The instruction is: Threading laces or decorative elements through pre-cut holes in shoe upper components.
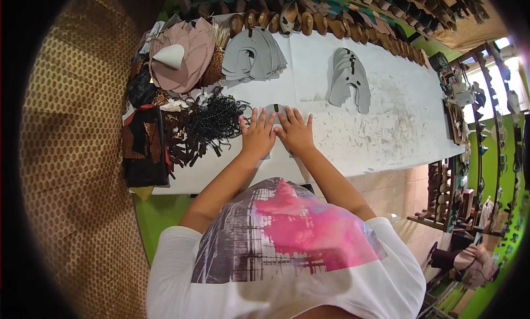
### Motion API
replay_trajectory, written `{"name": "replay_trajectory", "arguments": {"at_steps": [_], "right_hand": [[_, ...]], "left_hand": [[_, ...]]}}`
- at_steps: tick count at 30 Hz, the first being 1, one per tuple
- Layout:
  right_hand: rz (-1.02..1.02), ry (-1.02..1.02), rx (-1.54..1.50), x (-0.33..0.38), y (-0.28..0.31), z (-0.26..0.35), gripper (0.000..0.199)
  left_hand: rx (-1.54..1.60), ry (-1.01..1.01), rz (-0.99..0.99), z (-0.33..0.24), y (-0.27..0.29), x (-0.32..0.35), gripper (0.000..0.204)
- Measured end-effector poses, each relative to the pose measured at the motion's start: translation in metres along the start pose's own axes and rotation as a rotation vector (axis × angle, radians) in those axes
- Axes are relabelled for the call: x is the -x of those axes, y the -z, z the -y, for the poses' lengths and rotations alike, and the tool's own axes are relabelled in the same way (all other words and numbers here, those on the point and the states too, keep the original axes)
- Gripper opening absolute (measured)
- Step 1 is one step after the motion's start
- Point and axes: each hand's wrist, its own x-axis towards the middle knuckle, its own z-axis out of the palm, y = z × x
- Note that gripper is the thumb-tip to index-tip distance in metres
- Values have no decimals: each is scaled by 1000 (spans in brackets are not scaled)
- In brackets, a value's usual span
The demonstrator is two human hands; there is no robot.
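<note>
On the white desk (pixel 342 142), my left hand (pixel 256 135) and right hand (pixel 296 132) press flat, grip released, on a grey leather piece (pixel 274 110); I judge smoothing it needs even pressure next.

Both hands, left hand (pixel 257 135) and right hand (pixel 296 132), sit side by side mid-frame on a cut piece (pixel 274 110) on the table (pixel 386 136). Beaded tangle (pixel 216 120) just left, two cutout stacks (pixel 252 56) (pixel 349 78) above.

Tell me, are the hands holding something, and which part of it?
Both hands, left hand and right hand, press flat on a small grey cut-out sheet piece lying on the white worktable. They cover its lower part; nothing is lifted.
</note>
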Motion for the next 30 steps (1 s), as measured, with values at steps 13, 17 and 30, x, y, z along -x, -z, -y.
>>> {"name": "replay_trajectory", "arguments": {"at_steps": [13,17,30], "right_hand": [[9,24,-69,64,-10,3,70],[6,26,-33,64,-8,4,71],[-153,57,-206,15,24,39,28]], "left_hand": [[169,24,161,-9,25,58,69],[127,52,170,-12,27,55,69],[248,67,31,31,64,58,13]]}}
